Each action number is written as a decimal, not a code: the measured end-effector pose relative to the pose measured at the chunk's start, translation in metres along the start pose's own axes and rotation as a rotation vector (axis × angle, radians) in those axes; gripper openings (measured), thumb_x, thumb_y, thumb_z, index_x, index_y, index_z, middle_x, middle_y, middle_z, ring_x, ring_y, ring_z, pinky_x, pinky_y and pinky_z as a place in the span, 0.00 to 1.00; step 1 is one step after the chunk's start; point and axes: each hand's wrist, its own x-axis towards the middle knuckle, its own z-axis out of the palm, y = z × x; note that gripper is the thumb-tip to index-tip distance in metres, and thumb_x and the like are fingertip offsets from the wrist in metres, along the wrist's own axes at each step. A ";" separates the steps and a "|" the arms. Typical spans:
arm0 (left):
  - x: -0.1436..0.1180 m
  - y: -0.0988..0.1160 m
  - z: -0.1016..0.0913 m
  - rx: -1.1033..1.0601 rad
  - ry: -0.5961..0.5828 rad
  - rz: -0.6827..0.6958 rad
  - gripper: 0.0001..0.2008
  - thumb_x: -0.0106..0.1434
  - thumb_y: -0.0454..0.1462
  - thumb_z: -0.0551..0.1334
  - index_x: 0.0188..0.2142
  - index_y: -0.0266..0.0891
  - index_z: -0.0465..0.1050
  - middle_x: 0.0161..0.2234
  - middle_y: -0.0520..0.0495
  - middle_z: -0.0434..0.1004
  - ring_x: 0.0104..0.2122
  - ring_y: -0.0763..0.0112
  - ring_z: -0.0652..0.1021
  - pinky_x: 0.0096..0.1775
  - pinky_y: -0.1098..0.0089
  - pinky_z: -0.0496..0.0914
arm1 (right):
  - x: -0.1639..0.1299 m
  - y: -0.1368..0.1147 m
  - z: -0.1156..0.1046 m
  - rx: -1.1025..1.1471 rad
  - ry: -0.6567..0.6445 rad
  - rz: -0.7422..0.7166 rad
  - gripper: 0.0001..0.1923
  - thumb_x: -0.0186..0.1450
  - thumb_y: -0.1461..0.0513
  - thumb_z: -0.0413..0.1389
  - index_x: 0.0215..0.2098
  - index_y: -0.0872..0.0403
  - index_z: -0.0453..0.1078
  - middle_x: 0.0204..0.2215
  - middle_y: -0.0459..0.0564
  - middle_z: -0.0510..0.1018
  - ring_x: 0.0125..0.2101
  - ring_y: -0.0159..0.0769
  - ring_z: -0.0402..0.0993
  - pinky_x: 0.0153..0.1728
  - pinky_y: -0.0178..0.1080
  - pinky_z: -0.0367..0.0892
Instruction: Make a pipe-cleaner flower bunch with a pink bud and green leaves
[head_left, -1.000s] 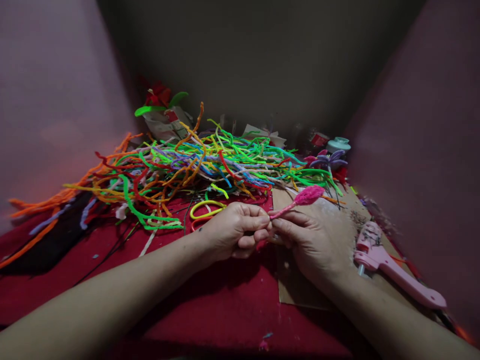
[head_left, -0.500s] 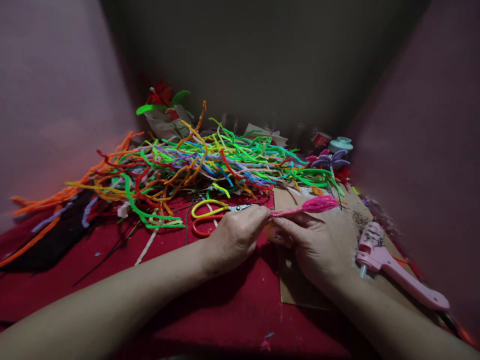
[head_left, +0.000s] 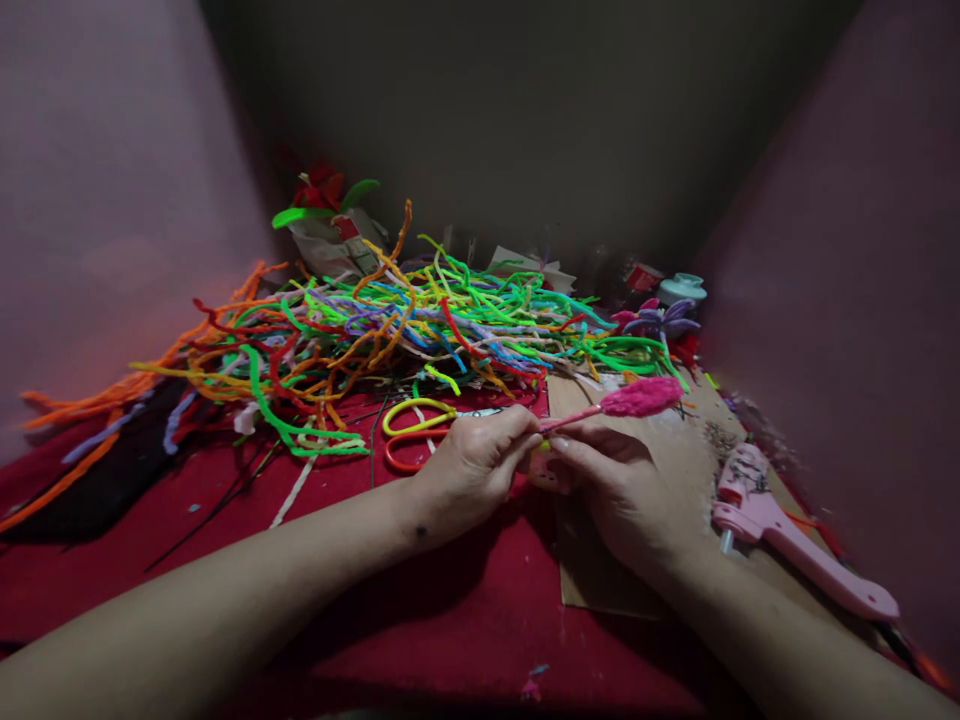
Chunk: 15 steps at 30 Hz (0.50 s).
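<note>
A pink pipe-cleaner flower bud [head_left: 643, 397] points to the right on a thin pink stem [head_left: 574, 418]. The lower end of that stem is pinched in my left hand [head_left: 480, 455], its fingers closed. My right hand [head_left: 626, 490] is closed just below, thumb and fingertips at the stem's lower part. Between the fingertips shows a small yellow-green bit, and under it a pale rounded thing [head_left: 546, 470], mostly hidden, whose kind I cannot make out. Just behind my left hand lie scissors [head_left: 420, 418] with a yellow and an orange-red handle, their blades partly covered.
A large heap of coloured pipe cleaners [head_left: 450, 320] spreads across the back. On the right, a pink glue gun [head_left: 799, 550] rests on a cardboard sheet [head_left: 600, 575]. A purple flower [head_left: 664, 320] and a light-blue jar [head_left: 682, 290] stand behind. Red cloth [head_left: 420, 640] covers the table.
The pink bud has turned about its stem and tipped slightly upward, showing a fuzzier side. My left wrist has rolled a little. Both hands stay in nearly the same place.
</note>
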 end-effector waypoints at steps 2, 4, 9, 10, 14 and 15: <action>-0.001 -0.003 0.001 -0.009 -0.001 0.029 0.07 0.63 0.31 0.52 0.31 0.35 0.66 0.23 0.54 0.63 0.23 0.80 0.64 0.26 0.78 0.61 | 0.000 -0.001 0.000 0.021 -0.042 0.030 0.03 0.56 0.65 0.59 0.26 0.54 0.75 0.19 0.43 0.71 0.22 0.28 0.64 0.25 0.33 0.60; -0.001 -0.006 0.002 -0.029 -0.019 0.058 0.06 0.62 0.31 0.52 0.33 0.36 0.67 0.26 0.52 0.67 0.26 0.78 0.67 0.30 0.77 0.63 | 0.000 -0.002 -0.001 0.030 -0.041 0.040 0.03 0.55 0.66 0.59 0.25 0.54 0.75 0.18 0.43 0.71 0.21 0.29 0.65 0.25 0.33 0.61; 0.003 -0.001 -0.002 -0.193 -0.106 -0.119 0.08 0.62 0.35 0.52 0.30 0.37 0.66 0.23 0.53 0.66 0.23 0.79 0.68 0.25 0.79 0.63 | 0.001 0.001 -0.005 -0.029 0.066 0.019 0.04 0.52 0.66 0.62 0.28 0.53 0.77 0.24 0.46 0.78 0.26 0.32 0.71 0.30 0.35 0.65; 0.005 0.002 -0.004 -0.260 -0.138 -0.195 0.09 0.63 0.36 0.52 0.29 0.37 0.66 0.21 0.55 0.64 0.20 0.81 0.66 0.22 0.80 0.61 | 0.002 0.002 -0.005 -0.031 0.096 0.017 0.05 0.51 0.66 0.62 0.28 0.53 0.77 0.26 0.46 0.79 0.28 0.33 0.72 0.32 0.36 0.66; 0.013 0.007 -0.014 -0.602 -0.305 -0.501 0.10 0.61 0.39 0.55 0.26 0.36 0.63 0.17 0.58 0.60 0.12 0.86 0.58 0.14 0.82 0.53 | 0.003 0.006 -0.005 0.032 0.154 0.033 0.07 0.48 0.65 0.65 0.27 0.52 0.77 0.27 0.46 0.80 0.29 0.35 0.74 0.34 0.38 0.68; 0.014 0.007 -0.015 -0.693 -0.336 -0.558 0.10 0.61 0.39 0.55 0.26 0.36 0.62 0.17 0.58 0.60 0.11 0.86 0.58 0.14 0.82 0.51 | 0.003 0.006 -0.005 0.051 0.144 0.031 0.07 0.48 0.65 0.65 0.27 0.52 0.76 0.26 0.46 0.79 0.29 0.35 0.74 0.33 0.38 0.69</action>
